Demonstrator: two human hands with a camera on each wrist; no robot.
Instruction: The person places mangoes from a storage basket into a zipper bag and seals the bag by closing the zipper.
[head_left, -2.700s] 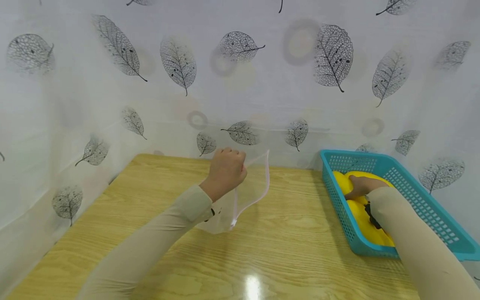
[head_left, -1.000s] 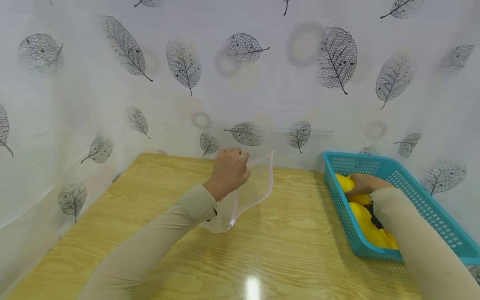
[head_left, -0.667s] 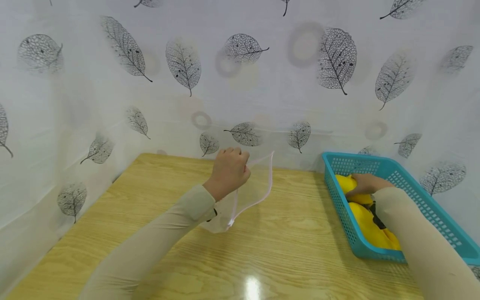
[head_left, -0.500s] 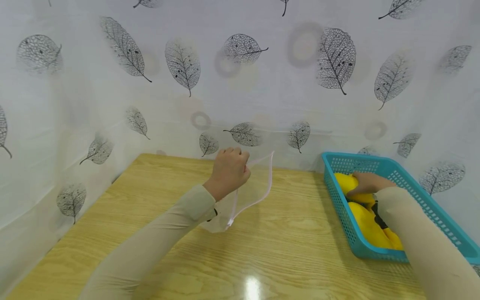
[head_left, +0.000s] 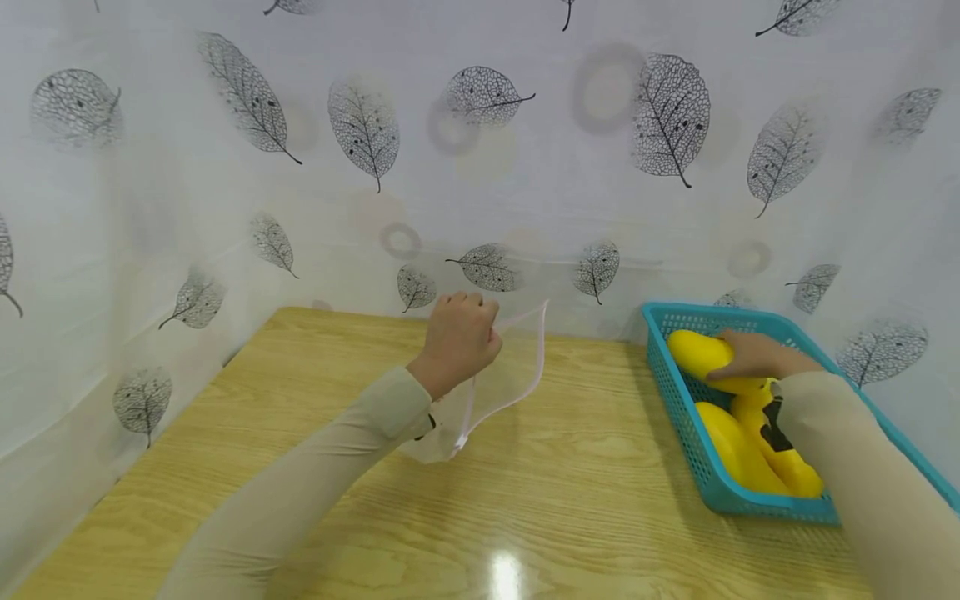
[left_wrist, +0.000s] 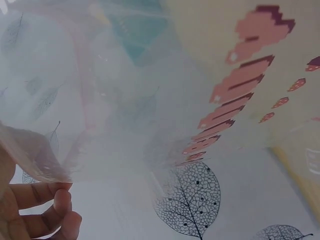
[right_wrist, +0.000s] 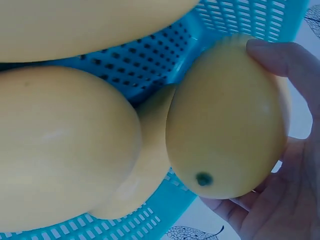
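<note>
At the centre of the head view, my left hand [head_left: 457, 343] grips the rim of a clear zip bag [head_left: 512, 367] with pale pink edging and a white slider. The bag's mouth gapes toward the right. The left wrist view shows the fingers [left_wrist: 47, 200] pinching the film, and pink print [left_wrist: 225, 100] on the bag. On the right, my right hand [head_left: 759, 354] holds a yellow mango [head_left: 697, 354] at the far end of the blue basket [head_left: 693, 437]. In the right wrist view, thumb and fingers wrap the mango [right_wrist: 225, 120], whose stem spot faces the camera.
More yellow mangoes [head_left: 738, 454] lie in the near half of the basket, below the right wrist. A wooden table [head_left: 585, 492] spreads under both arms. A white leaf-patterned curtain [head_left: 540, 208] hangs behind and to the left.
The right hand has risen slightly and shifted right with the mango, uncovering more of the mangoes below. The left hand and bag have stayed almost still.
</note>
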